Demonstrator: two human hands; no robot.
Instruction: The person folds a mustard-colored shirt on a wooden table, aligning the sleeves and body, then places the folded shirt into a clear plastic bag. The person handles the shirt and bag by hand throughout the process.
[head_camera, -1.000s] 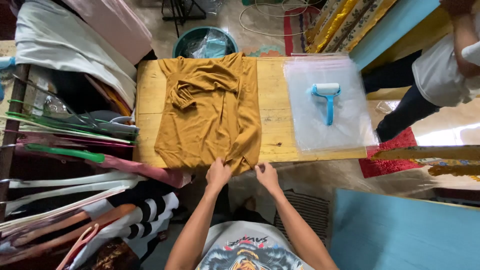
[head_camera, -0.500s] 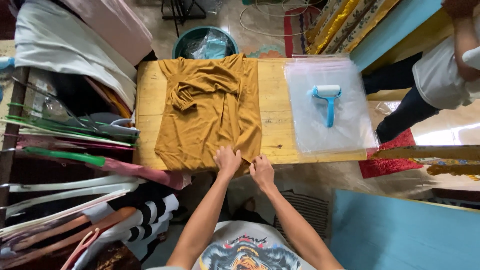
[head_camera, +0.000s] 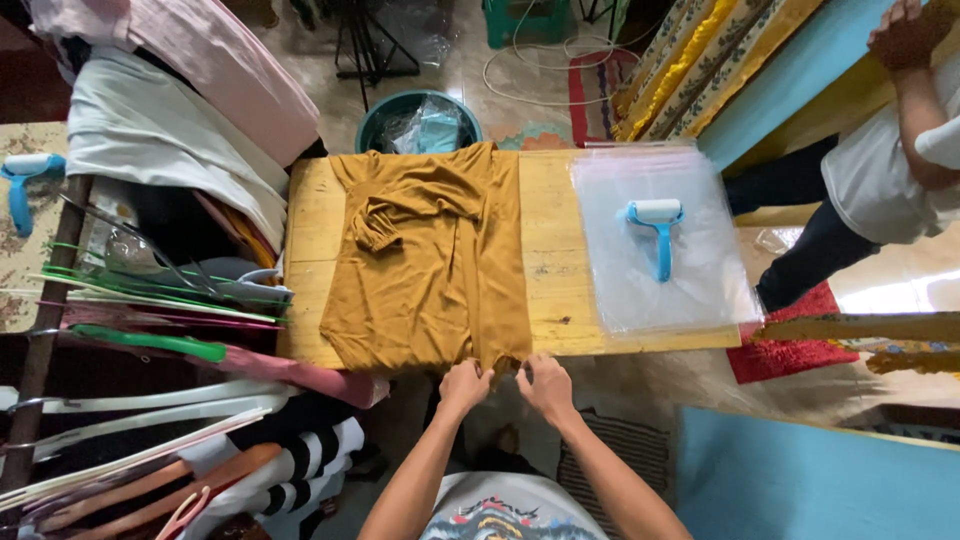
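My left hand (head_camera: 465, 385) is back off the mustard shirt (head_camera: 432, 262) to its near hem at the table (head_camera: 556, 262) edge; right hand (head_camera: 545, 385) closes in beside it, both pinching the hem.

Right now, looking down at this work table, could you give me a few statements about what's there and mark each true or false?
1. Both hands are at the near hem of the mustard garment. True: the left hand and right hand pinch that edge.
2. The garment lies on a glass table. False: it lies on a wooden table.
3. A blue-handled roller rests on a clear plastic sheet. True.
4. The roller sits on top of the garment. False: it lies apart, to the garment's right.
5. A teal bin stands beyond the table's far edge. True.
6. Another person holds the roller. False: that person stands at the right, not touching it.
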